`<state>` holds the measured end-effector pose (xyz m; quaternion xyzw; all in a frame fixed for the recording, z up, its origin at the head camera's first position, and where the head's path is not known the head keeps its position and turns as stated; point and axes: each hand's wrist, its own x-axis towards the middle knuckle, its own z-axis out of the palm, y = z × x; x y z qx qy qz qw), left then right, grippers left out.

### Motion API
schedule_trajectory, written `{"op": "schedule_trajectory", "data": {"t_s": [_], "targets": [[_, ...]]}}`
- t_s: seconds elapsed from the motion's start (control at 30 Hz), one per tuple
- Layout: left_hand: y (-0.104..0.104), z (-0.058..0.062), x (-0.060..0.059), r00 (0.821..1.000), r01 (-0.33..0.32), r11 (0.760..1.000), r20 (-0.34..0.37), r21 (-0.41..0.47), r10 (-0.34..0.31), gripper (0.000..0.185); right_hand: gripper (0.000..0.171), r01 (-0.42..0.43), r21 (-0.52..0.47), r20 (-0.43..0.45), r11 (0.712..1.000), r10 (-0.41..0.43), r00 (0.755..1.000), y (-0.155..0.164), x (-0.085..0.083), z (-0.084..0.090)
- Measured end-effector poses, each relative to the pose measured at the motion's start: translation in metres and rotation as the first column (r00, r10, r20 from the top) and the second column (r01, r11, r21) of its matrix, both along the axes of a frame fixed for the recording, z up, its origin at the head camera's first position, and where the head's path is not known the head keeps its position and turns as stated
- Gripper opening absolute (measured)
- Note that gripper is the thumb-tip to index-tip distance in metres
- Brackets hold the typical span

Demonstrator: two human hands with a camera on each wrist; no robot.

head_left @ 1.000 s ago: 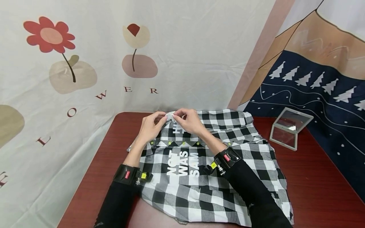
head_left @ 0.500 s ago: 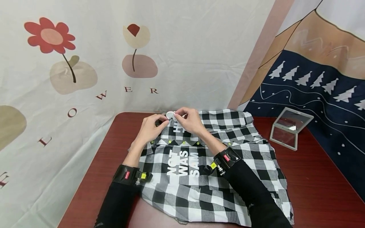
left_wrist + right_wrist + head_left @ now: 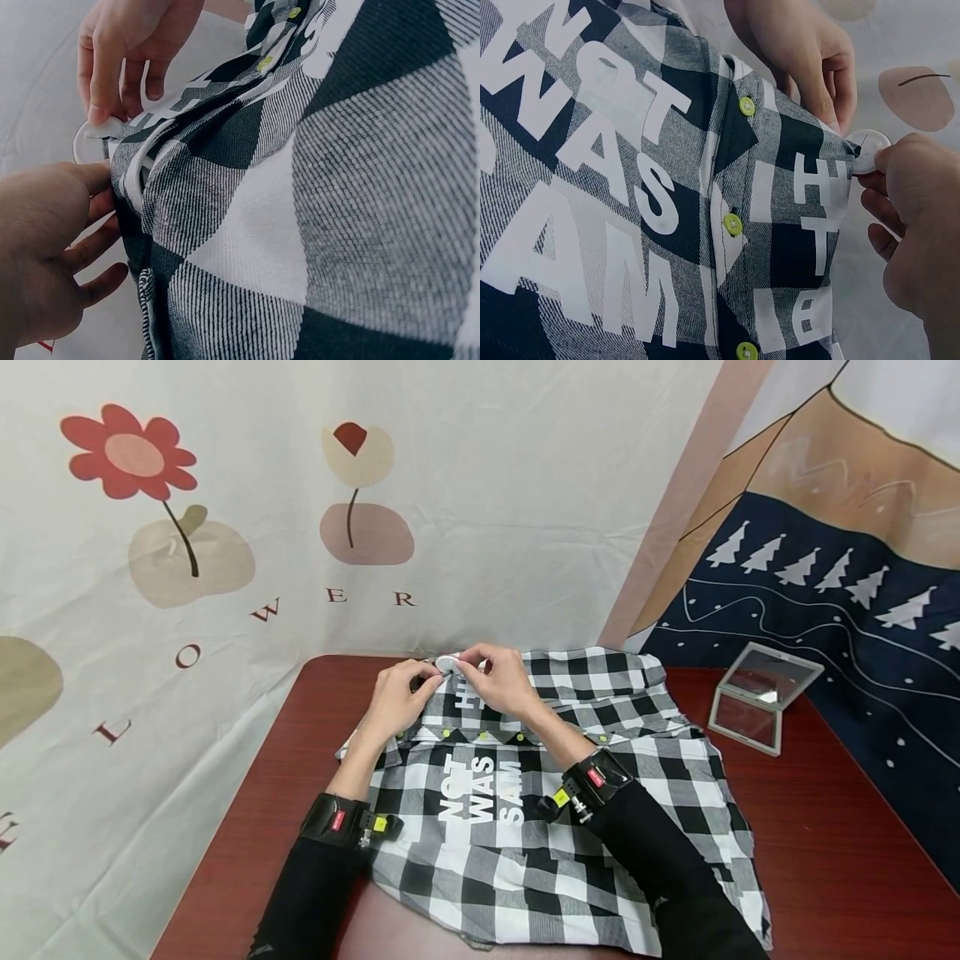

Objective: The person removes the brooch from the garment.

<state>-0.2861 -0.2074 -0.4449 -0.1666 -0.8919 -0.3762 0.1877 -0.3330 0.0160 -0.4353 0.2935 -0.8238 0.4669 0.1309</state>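
A black-and-white checked shirt point(image 3: 600, 843) with white letters and yellow-green buttons lies spread over the table. At its far edge, a round white disc point(image 3: 871, 150) sits against the cloth; its exact kind is unclear. My right hand point(image 3: 501, 681) pinches this disc, the thumb lying on its face in the right wrist view. Close beside it, my left hand point(image 3: 393, 697) pinches the shirt's edge between thumb and index finger. In the left wrist view, the left hand point(image 3: 45, 247) is at the cloth's rim, its other fingers loosely bent, while the right hand point(image 3: 135, 56) comes from above.
An open square case point(image 3: 765, 697) with two clear or mirrored panels stands on the red-brown table point(image 3: 840, 827) to the right. Behind the table hangs a pale printed cloth point(image 3: 510, 527), with a dark blue tree-patterned one point(image 3: 825, 610) at the right.
The left fingers have shifted slightly down from the disc's top, so more of the disc shows. Since half a second ago, the disc has tilted a little. The shirt's main part stays still.
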Motion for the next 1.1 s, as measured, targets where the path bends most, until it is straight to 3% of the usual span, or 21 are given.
{"op": "schedule_trajectory", "data": {"t_s": [0.37,0.7,0.9,1.1], "targets": [[-0.003,0.001,0.0,1.0,-0.01,1.0,0.003,-0.006,0.01,0.015,0.009,-0.002,0.053,-0.158,0.999,0.011,0.987,0.0,0.001,-0.002],[-0.006,0.002,0.0,1.0,-0.005,1.0,0.016,-0.003,0.005,0.014,0.009,-0.008,0.085,-0.167,0.996,0.023,0.986,0.002,0.0,-0.004],[-0.009,0.004,0.001,1.0,-0.012,1.0,0.009,0.014,0.012,0.013,0.009,0.024,0.132,-0.209,0.991,0.004,0.978,0.005,-0.001,-0.006],[-0.012,0.005,0.002,1.0,-0.021,1.0,0.024,0.0,0.021,0.014,0.011,0.05,0.145,-0.191,0.988,-0.022,0.981,0.008,-0.001,-0.007]]}}
